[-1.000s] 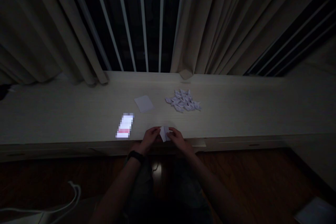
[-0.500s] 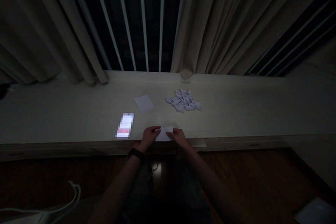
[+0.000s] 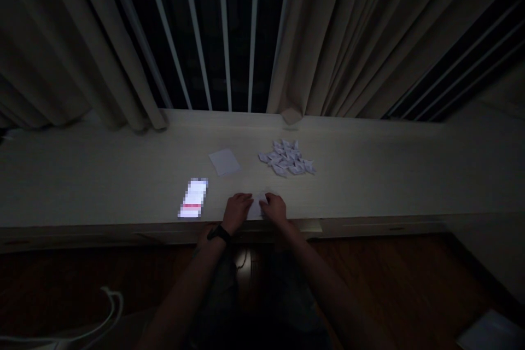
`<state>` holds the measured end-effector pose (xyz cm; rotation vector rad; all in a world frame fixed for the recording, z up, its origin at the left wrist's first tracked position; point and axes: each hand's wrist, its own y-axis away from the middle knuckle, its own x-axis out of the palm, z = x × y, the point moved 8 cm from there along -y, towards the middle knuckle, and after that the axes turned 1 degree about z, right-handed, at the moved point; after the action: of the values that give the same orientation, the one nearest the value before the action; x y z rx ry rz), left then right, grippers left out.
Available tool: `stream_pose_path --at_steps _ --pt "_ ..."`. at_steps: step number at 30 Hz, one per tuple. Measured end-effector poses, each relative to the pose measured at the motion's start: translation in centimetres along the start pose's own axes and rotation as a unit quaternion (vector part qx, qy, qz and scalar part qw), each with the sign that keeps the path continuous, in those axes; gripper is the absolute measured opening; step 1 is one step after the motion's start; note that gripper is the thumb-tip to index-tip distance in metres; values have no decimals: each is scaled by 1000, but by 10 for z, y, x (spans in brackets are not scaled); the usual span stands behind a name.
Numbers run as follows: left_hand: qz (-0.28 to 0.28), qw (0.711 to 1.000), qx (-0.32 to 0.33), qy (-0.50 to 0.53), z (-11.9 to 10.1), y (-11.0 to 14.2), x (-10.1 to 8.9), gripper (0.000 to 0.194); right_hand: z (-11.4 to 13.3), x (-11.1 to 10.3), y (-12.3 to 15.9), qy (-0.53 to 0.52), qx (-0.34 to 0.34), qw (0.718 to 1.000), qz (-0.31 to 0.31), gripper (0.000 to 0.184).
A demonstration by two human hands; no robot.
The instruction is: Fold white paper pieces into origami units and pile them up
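Between my hands, at the front edge of the counter, is a small white sheet of paper (image 3: 256,208), partly covered by my fingers. My left hand (image 3: 238,211), with a dark watch on its wrist, grips the sheet's left side with curled fingers. On the opposite side my right hand (image 3: 275,209) has its fingers closed on the paper, thumb on top. Beyond them lies a cluster of several folded white paper pieces (image 3: 287,157). A flat stack of square paper (image 3: 225,162) rests farther left.
A lit phone (image 3: 193,198), its screen blurred, lies on the pale counter (image 3: 369,175) to the left. Curtains (image 3: 320,38) and a barred window stand behind. A white cable (image 3: 112,306) is at the lower left, above the dark wooden floor.
Both hands have come closer together over the paper, and less of it shows between them. The right hand has curled more and moved slightly left.
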<state>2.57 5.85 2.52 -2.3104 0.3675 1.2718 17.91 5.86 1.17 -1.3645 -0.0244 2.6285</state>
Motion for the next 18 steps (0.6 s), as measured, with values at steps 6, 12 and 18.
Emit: stream_pose_path --at_steps 6,12,18 --pt "9 999 31 -16 -6 12 0 34 -5 9 2 -16 9 1000 -22 39" --pt "5 999 36 -4 -10 11 -5 33 4 7 9 -18 -46 997 -60 29" --pt "-4 999 34 10 -10 12 -8 32 17 11 23 -17 -206 978 18 37"
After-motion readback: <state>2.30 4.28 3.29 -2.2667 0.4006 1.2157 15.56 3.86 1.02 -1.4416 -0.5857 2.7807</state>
